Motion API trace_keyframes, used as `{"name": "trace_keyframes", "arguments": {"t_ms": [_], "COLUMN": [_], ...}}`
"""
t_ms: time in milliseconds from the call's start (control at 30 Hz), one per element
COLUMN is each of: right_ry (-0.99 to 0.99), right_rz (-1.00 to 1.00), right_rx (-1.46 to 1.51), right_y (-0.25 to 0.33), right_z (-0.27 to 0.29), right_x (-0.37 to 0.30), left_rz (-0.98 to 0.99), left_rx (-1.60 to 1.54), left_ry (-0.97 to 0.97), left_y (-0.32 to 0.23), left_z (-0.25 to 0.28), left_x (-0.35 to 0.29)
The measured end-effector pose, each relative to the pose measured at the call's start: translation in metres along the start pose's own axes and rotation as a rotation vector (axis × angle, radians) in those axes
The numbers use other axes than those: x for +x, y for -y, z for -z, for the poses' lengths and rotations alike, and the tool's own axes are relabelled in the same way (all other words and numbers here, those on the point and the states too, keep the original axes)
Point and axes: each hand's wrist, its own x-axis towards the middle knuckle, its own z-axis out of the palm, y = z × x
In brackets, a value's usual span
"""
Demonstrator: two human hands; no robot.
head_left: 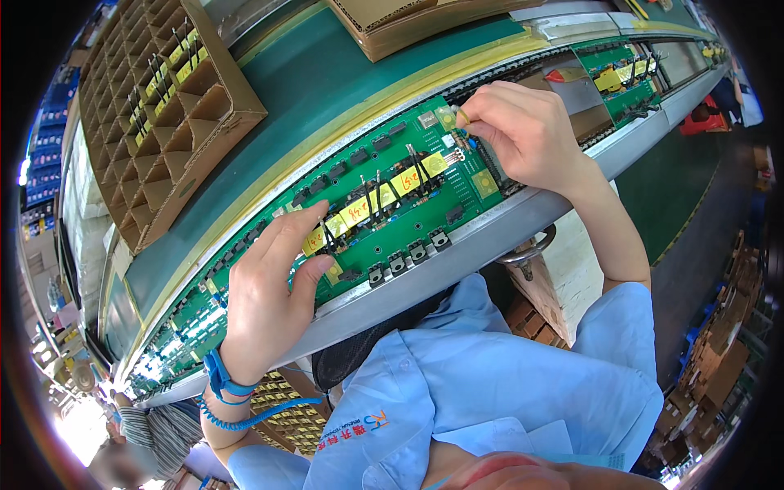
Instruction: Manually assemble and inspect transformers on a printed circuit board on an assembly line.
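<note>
A long green circuit board [392, 235] lies along the rail in front of me, carrying a row of yellow-wrapped components [382, 198] with black leads. My left hand [273, 282] rests at the board's left part, its thumb and index finger apart on either side of the leftmost yellow component. At the board's far right end, my right hand [523, 135] has thumb and forefinger pinched together beside small blue parts [474, 144]. Whatever is between those fingertips is too small to make out. A blue wrist strap [219, 374] with a coiled cord circles my left wrist.
A divided cardboard box [155, 122] holding some yellow components stands at the far left. Another cardboard box [425, 20] sits beyond the rail [465, 241]. Another green board [618, 82] lies farther right. At lower left is a person's striped sleeve [163, 433].
</note>
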Motion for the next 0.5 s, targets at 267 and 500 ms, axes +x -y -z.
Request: {"name": "trace_keyframes", "arguments": {"t_ms": [267,500], "right_ry": [0.097,-0.122], "right_rz": [-0.025,-0.057], "right_rx": [-0.116,-0.084], "right_y": [0.011,0.043], "right_z": [0.011,0.042], "right_x": [-0.006,-0.024], "left_rz": [0.054,-0.087], "left_rx": [-0.065,-0.097], "left_ry": [-0.037,-0.076], "left_y": [-0.004,-0.013], "left_z": [-0.004,-0.017], "left_x": [0.002,0.021]}}
